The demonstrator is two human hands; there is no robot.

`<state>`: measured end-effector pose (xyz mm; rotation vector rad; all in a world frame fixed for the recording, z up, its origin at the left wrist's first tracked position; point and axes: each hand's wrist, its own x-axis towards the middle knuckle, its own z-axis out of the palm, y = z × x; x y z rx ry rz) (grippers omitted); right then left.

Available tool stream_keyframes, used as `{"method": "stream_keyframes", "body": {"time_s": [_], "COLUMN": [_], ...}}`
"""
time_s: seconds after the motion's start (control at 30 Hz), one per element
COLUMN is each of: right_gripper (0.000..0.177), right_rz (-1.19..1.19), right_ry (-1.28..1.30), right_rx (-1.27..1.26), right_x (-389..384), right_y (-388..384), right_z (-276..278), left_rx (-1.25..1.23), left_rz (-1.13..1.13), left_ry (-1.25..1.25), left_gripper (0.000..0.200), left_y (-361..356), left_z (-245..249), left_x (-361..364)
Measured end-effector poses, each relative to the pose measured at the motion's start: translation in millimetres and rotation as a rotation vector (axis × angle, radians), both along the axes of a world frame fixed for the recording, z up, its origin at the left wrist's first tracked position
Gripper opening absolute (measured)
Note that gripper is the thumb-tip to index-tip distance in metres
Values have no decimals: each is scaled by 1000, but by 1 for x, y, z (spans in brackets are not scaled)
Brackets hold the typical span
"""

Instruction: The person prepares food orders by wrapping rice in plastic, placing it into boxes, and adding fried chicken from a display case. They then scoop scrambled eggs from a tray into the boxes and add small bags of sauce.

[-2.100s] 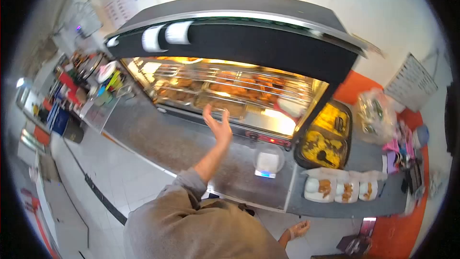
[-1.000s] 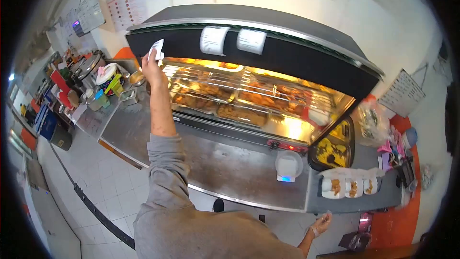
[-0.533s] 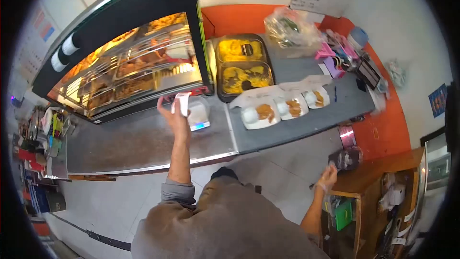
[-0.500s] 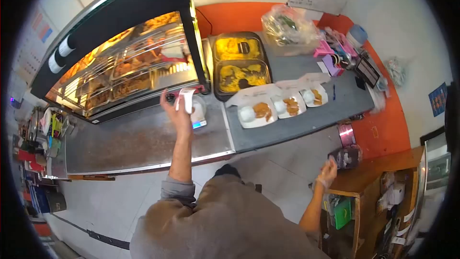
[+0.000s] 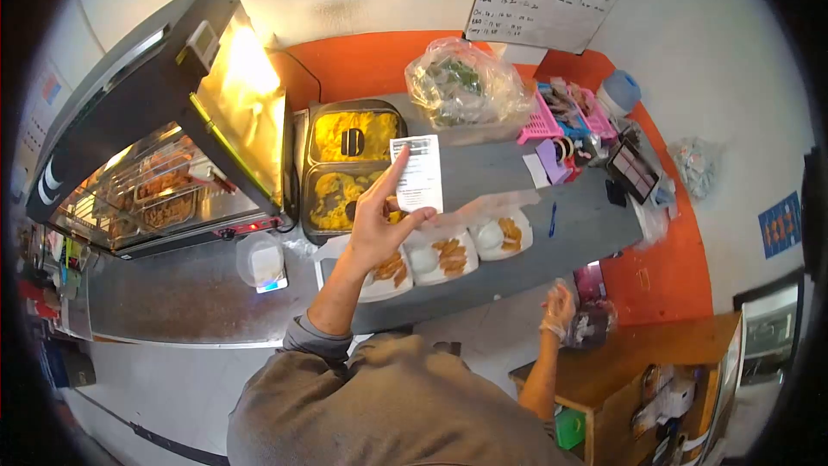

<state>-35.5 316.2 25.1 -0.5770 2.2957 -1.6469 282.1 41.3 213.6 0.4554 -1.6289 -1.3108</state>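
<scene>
My left hand [image 5: 384, 220] is closed on a white printed receipt [image 5: 419, 174], pinched between thumb and fingers above the counter. Below it stand three open paper boxes in a row, the nearest end one [image 5: 385, 280] partly behind my hand. Each holds rice and brown fried pieces, such as the right-hand box [image 5: 503, 237]. My right hand [image 5: 559, 309], in a clear plastic glove, is held out over the floor beside a dark container [image 5: 592, 326]. Its fingers are loosely bent and apart, with nothing visible in them.
A lit food warmer [image 5: 164, 181] stands at left, with a small scale [image 5: 270, 269] before it. Behind the boxes are two trays of yellow food [image 5: 332, 207], a plastic bag of greens [image 5: 466, 82] and pink baskets [image 5: 541, 119]. A wooden cabinet [image 5: 655, 349] is at lower right.
My left hand has carried the receipt from beside the warmer and scale rightward, over the paper boxes. My view has turned right. The right hand stays out at the right side.
</scene>
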Motion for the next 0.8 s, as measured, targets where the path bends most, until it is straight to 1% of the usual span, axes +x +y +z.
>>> {"method": "stream_keyframes", "body": {"time_s": [0.03,0.07,0.13,0.17,0.2,0.27,0.3,0.37,0.43,0.5,0.57,0.63,0.7,0.73,0.8], "right_gripper": [22,22,34,41,41,38,33,25,20,20,22,28,29,29,32], "right_rz": [58,75,24,-21,6,140,194,363,512,781,845,1103,1271,1279,814], "right_ry": [-14,-23,-79,-296,-302,-326,-202,-161,-183,-214,373,571,588,591,1302], "right_rx": [-109,-97,53,26,29,165,123,97,-55,-367,-271,-227,-179,-185,211], "right_x": [-20,-36,-61,-70,-79,-91,-94,-120,-132,-160,-158,-147,-132,-123,-108], "right_y": [-3,-6,-19,-33,-52,-100,-130,-199,-275,-363,-443,-511,-581,-591,-607], "right_z": [1,0,4,7,10,24,30,39,72,70,91,113,80,70,58], "left_rx": [-57,-45,90,97,94,79,99,137,159,128,174,233,273,270,218], "left_rz": [31,48,4,0,27,119,123,170,205,302,343,385,451,460,591], "left_ry": [-39,-47,70,77,72,6,13,-4,-19,-33,-66,-97,-113,-110,-253], "left_gripper": [83,83,83,84,84,84,84,84,84,85,84,84,84,84,85], "left_y": [-7,-11,-19,-24,-30,-39,-44,-53,-65,-74,-85,-91,-97,-100,-100], "left_z": [2,4,10,13,15,15,13,5,3,1,-6,-15,-21,-25,-39], "left_x": [-13,-25,-48,-57,-67,-87,-96,-113,-132,-153,-167,-177,-182,-183,-177]}}
